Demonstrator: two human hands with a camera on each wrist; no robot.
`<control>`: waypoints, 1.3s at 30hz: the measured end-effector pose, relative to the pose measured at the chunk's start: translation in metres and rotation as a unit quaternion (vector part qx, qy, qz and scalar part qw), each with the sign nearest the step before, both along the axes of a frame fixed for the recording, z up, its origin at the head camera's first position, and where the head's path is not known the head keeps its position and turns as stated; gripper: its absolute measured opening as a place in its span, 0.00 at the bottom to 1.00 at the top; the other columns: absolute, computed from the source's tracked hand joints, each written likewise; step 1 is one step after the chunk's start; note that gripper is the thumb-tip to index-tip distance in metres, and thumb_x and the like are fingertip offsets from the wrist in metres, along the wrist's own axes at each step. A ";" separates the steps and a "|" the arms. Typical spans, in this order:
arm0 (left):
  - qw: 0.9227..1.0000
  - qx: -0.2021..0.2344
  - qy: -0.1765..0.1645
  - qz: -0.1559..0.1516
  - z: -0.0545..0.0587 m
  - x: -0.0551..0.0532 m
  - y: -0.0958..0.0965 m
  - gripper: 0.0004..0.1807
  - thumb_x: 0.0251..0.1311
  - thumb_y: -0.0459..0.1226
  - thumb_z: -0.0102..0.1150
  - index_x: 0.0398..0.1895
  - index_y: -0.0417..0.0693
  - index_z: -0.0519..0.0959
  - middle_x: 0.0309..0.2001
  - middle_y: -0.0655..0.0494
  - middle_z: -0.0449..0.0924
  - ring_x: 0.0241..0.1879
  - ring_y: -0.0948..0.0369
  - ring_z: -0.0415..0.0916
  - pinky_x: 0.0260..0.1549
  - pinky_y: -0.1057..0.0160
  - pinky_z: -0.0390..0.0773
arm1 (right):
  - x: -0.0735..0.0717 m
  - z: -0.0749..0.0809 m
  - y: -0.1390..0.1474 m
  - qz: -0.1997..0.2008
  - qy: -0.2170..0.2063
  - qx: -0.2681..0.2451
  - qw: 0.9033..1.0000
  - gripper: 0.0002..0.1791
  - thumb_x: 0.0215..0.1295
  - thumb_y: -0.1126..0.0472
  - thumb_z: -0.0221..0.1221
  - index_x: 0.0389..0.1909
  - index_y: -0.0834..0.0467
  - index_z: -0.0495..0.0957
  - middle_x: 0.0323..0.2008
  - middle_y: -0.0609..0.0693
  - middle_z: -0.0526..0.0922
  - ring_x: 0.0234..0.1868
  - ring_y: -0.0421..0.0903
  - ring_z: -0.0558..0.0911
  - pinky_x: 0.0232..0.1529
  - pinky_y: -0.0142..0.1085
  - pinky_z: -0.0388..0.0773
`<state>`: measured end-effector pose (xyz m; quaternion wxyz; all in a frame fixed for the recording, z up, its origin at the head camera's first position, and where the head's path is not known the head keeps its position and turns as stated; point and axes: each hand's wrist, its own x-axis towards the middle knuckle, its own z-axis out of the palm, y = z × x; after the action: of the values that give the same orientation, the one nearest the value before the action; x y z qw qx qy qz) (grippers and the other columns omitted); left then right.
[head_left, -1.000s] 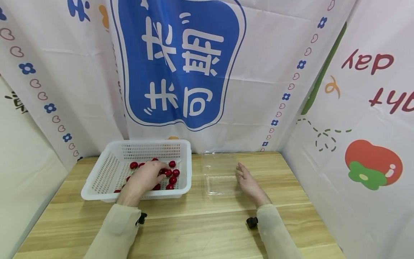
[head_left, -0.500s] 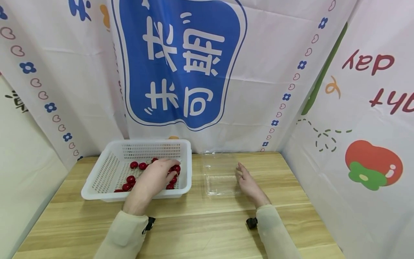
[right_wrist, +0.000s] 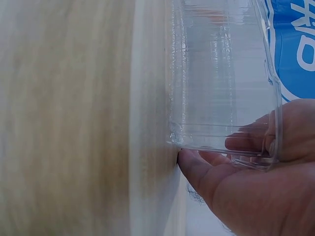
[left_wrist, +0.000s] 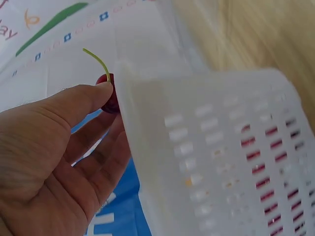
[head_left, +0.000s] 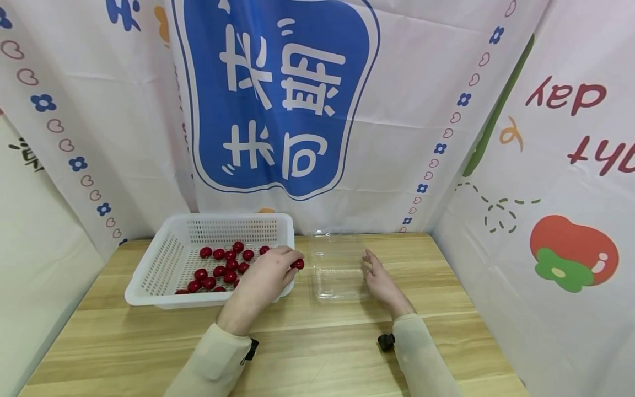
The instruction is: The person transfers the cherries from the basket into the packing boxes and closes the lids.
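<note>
Left hand (head_left: 260, 278) pinches one cherry (head_left: 298, 264) beside the basket (head_left: 144, 298); only the left wrist view shows its green stem (left_wrist: 100, 60). Right hand (head_left: 386, 284), fingers loosely extended, touches the clear box (right_wrist: 206, 93).

The cherries (head_left: 231, 264) are gleaming dark red (one stem (left_wrist: 101, 61) is showing yellow-green) against the white, slotted basket (head_left: 144, 301). Tan grain is streaking the table (head_left: 312, 353); the box (right_wrist: 206, 98) is looking colourless; blue flowers (head_left: 43, 102) and reddish heart outlines (head_left: 27, 76) are edging the white cloth (head_left: 407, 82).
</note>
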<state>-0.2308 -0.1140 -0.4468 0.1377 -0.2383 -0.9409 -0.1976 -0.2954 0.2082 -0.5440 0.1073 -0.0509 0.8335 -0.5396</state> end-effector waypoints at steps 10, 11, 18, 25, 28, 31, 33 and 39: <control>0.999 -0.011 -0.005 -0.036 -0.012 -0.004 0.034 0.13 0.75 0.30 0.76 0.59 0.43 0.91 0.53 0.46 0.95 0.54 0.46 0.94 0.58 0.47 0.96 | 0.000 -0.001 0.000 0.000 0.000 0.002 1.000 0.38 0.95 0.69 0.36 0.98 0.63 0.36 0.95 0.71 0.49 0.94 0.76 0.55 0.94 0.69 0.57; 0.999 -0.015 -0.003 -0.039 -0.014 -0.005 0.037 0.13 0.75 0.30 0.77 0.59 0.44 0.91 0.53 0.46 0.95 0.54 0.46 0.94 0.58 0.47 0.96 | 0.000 -0.001 0.000 -0.001 0.000 0.001 1.000 0.38 0.95 0.69 0.36 0.98 0.63 0.36 0.95 0.72 0.49 0.94 0.76 0.56 0.94 0.69 0.57; 0.998 -0.034 0.009 -0.045 -0.029 -0.008 0.053 0.13 0.71 0.29 0.78 0.56 0.46 0.92 0.52 0.48 0.95 0.51 0.47 0.94 0.52 0.48 0.97 | -0.001 -0.001 0.000 -0.001 0.001 -0.008 1.000 0.39 0.94 0.70 0.37 0.97 0.64 0.36 0.95 0.72 0.49 0.94 0.77 0.55 0.94 0.69 0.57; 0.998 -0.059 0.001 -0.039 -0.037 -0.007 0.065 0.12 0.70 0.28 0.79 0.54 0.45 0.93 0.46 0.49 0.93 0.44 0.51 0.93 0.46 0.54 0.97 | 0.000 0.000 0.001 0.002 -0.005 -0.005 1.000 0.39 0.94 0.69 0.37 0.98 0.62 0.36 0.95 0.71 0.48 0.94 0.76 0.55 0.94 0.68 0.58; 0.997 -0.075 -0.006 -0.030 -0.040 -0.008 0.069 0.10 0.72 0.29 0.78 0.53 0.45 0.93 0.44 0.49 0.93 0.42 0.52 0.93 0.42 0.57 0.97 | 0.000 0.000 0.001 0.003 -0.005 -0.001 1.000 0.39 0.94 0.70 0.37 0.98 0.63 0.36 0.95 0.71 0.48 0.94 0.76 0.56 0.94 0.68 0.59; 0.995 -0.096 -0.005 -0.024 -0.042 -0.009 0.073 0.09 0.74 0.29 0.76 0.52 0.46 0.93 0.45 0.49 0.94 0.43 0.52 0.93 0.43 0.57 0.97 | 0.000 0.001 0.000 0.003 0.003 0.002 1.000 0.39 0.94 0.70 0.37 0.97 0.64 0.37 0.95 0.72 0.49 0.94 0.77 0.56 0.93 0.69 0.58; 0.994 -0.107 0.001 -0.024 -0.043 -0.009 0.075 0.09 0.73 0.28 0.76 0.52 0.46 0.94 0.45 0.48 0.94 0.43 0.53 0.94 0.43 0.57 0.97 | 0.000 0.001 0.000 0.003 0.006 0.007 1.000 0.39 0.94 0.70 0.37 0.97 0.64 0.37 0.95 0.72 0.49 0.94 0.77 0.57 0.93 0.69 0.59; 0.996 -0.090 -0.006 -0.027 -0.038 -0.006 0.073 0.12 0.71 0.29 0.79 0.55 0.46 0.94 0.47 0.48 0.95 0.45 0.52 0.94 0.45 0.57 0.98 | 0.000 0.001 -0.001 -0.002 0.010 0.014 1.000 0.39 0.93 0.70 0.38 0.97 0.65 0.38 0.94 0.73 0.51 0.93 0.77 0.59 0.93 0.69 0.61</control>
<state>-0.2364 -0.0412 -0.4847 0.1046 -0.2734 -0.9490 -0.1168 -0.2959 0.2074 -0.5431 0.0983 -0.0534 0.8420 -0.5278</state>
